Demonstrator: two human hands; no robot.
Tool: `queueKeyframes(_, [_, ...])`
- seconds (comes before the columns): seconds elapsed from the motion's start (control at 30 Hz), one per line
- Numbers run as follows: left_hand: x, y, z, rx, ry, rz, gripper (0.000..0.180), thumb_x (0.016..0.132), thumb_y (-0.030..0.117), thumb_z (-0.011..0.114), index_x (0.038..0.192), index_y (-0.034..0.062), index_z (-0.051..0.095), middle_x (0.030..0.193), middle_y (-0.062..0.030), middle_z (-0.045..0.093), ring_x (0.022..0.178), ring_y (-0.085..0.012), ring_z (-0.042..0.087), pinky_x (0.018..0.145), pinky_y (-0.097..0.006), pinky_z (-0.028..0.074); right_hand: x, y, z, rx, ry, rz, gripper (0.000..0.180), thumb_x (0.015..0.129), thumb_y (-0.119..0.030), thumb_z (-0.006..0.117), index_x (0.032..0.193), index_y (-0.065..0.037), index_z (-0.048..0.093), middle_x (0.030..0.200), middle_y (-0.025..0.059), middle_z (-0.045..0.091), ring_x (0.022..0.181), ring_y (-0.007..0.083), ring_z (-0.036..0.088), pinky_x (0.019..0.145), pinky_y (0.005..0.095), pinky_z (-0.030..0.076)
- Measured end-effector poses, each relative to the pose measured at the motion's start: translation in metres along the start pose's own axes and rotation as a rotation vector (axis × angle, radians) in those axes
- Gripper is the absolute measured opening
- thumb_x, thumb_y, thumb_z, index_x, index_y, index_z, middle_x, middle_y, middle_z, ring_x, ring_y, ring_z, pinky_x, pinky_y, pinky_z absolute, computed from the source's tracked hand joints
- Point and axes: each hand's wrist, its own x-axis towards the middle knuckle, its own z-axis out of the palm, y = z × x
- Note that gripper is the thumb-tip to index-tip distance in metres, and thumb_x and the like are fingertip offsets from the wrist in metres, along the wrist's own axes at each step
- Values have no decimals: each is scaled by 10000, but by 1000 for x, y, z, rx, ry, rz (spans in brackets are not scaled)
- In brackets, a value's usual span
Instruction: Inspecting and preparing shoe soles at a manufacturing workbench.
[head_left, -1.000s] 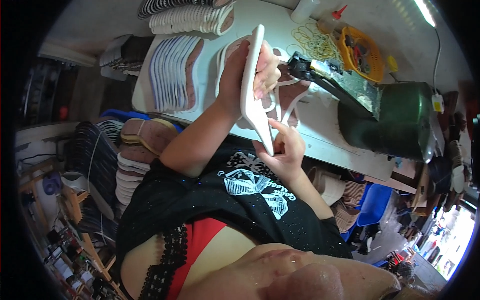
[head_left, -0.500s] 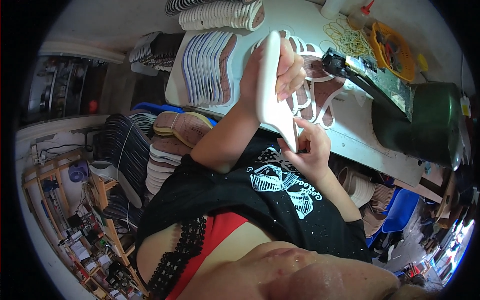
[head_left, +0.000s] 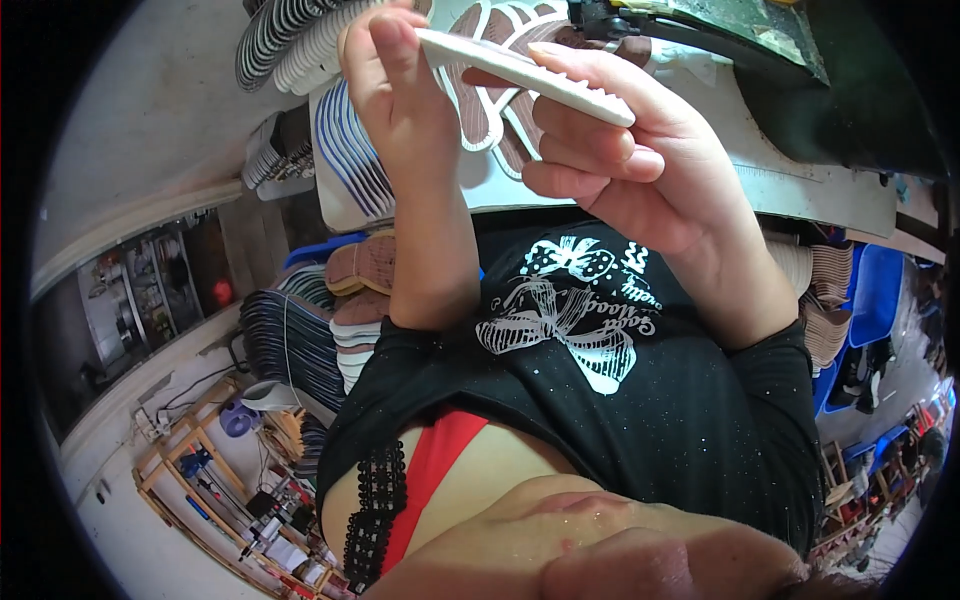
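A white-edged shoe insole (head_left: pixel 530 78) is held up above the front of the worktable, tilted and seen nearly edge-on. My left hand (head_left: pixel 405 110) grips its left end, with the thumb on the near side. At the other end, my right hand (head_left: pixel 650 150) pinches it between thumb and fingers, the remaining fingers curled beneath. Small white ridges or folds show along the edge near my right fingers. Behind my hands, several brown insoles with white rims (head_left: pixel 475 105) lie spread on the table.
The white worktable (head_left: pixel 800 190) carries a row of blue-and-white edged insoles (head_left: pixel 350 150) at left. A dark green machine (head_left: pixel 830 110) stands at the right. Stacked insoles (head_left: pixel 290 335) sit below the table's left side, and a blue bin (head_left: pixel 876 295) is at the lower right.
The insole has turned from upright to nearly level, its edge now facing me. My right hand has moved up, from the lower tip to gripping the right end. The head view has shifted.
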Motion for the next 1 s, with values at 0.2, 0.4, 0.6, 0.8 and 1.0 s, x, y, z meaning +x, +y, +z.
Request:
queueKeyframes(0.2, [-2,8,-9,165,-3,-9,507,955,451,428,732,4,506,795,-53,439,744,-144,428,709,-265,361,-4,4,-2,64,-17,54,266,948,-223,501,717,-95,533,485,-86,362,428,9,303,478,200,293])
queueKeyframes(0.4, [-2,16,-12,165,11,46,487,921,467,494,738,16,523,807,-52,452,763,-149,440,733,-270,362,-6,3,-2,53,40,73,442,983,-225,353,1216,142,431,420,-88,336,354,14,253,455,190,282])
queueKeyframes(0.6, [-3,33,-12,170,9,134,448,875,456,573,774,20,544,836,-56,489,824,-158,458,800,-276,359,-8,4,-6,-34,229,26,325,943,-183,438,1110,75,544,538,-37,431,422,30,357,472,199,322])
queueKeyframes(0.8, [-7,34,-7,68,39,117,277,945,254,465,829,13,540,852,-69,514,819,-155,484,793,-266,366,-6,-3,-4,-424,88,-140,294,893,-166,545,1089,47,592,937,88,659,809,103,648,719,206,510])
queueKeyframes(1.0, [-5,37,-8,39,58,131,256,938,232,470,827,15,547,839,-64,523,806,-150,487,786,-268,369,-8,-4,2,-518,124,-124,328,895,-174,543,1130,52,575,949,99,657,800,93,645,713,204,508])
